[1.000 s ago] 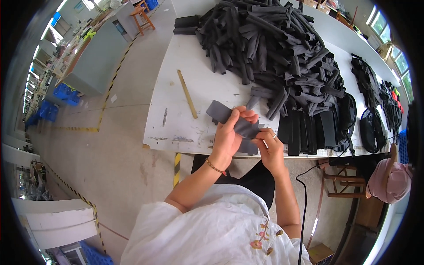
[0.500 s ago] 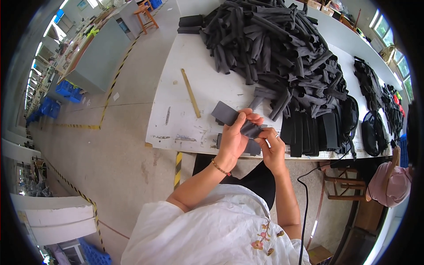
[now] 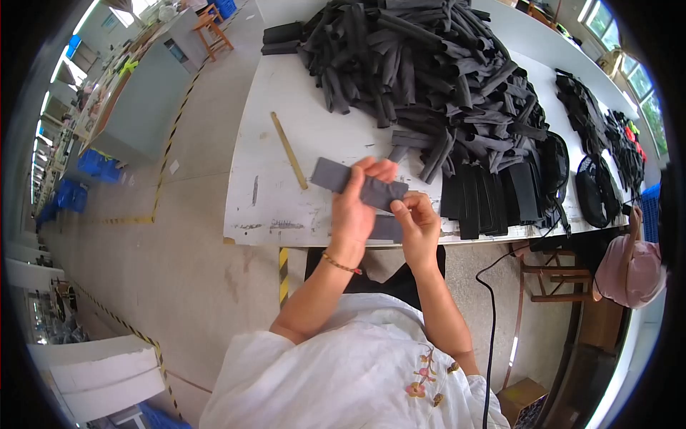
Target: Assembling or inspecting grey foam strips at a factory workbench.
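A flat dark grey fabric strip [image 3: 357, 184] is held just above the white table [image 3: 264, 193], near its front edge. My left hand [image 3: 357, 207] grips the strip around its middle. My right hand [image 3: 416, 227] pinches its right end. A second grey piece [image 3: 386, 229] lies on the table under my hands. A big heap of black tubular fabric pieces [image 3: 429, 71] fills the table behind the strip.
A wooden ruler [image 3: 289, 150] lies left of my hands. Flat black pieces [image 3: 493, 196] are stacked at the right, with black straps and bags [image 3: 597, 164] beyond. A person in a pink cap [image 3: 632, 268] sits at the far right. A wooden chair [image 3: 547, 275] stands below the table.
Both hands have kept hold of the strip; it now lies flatter and more stretched out to the left between them.
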A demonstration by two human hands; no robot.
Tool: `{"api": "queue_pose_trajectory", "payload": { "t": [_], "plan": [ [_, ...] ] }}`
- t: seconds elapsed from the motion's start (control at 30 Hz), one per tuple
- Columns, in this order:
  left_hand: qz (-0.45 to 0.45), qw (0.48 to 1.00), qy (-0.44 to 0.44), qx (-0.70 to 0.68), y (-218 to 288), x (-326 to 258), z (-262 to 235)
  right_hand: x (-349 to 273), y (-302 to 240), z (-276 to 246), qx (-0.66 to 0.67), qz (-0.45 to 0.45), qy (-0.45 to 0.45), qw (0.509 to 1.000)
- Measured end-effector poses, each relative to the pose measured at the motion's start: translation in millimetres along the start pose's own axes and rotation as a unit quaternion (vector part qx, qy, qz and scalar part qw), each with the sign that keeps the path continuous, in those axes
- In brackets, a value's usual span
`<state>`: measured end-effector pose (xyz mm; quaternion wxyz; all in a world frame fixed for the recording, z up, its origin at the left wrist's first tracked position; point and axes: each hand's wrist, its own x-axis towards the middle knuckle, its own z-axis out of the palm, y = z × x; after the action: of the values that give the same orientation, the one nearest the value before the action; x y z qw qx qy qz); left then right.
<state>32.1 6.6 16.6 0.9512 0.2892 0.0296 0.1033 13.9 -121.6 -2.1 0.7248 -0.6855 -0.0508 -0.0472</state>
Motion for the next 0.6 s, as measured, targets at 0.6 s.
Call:
{"api": "queue_pose_trajectory", "payload": {
  "t": [0.6],
  "plan": [
    [0.012,1.0,-0.008,0.019,51.1,-6.3,-52.7,-4.4,-37.7,-6.6,-0.131,-0.256,-0.038,0.957]
  ]
}}
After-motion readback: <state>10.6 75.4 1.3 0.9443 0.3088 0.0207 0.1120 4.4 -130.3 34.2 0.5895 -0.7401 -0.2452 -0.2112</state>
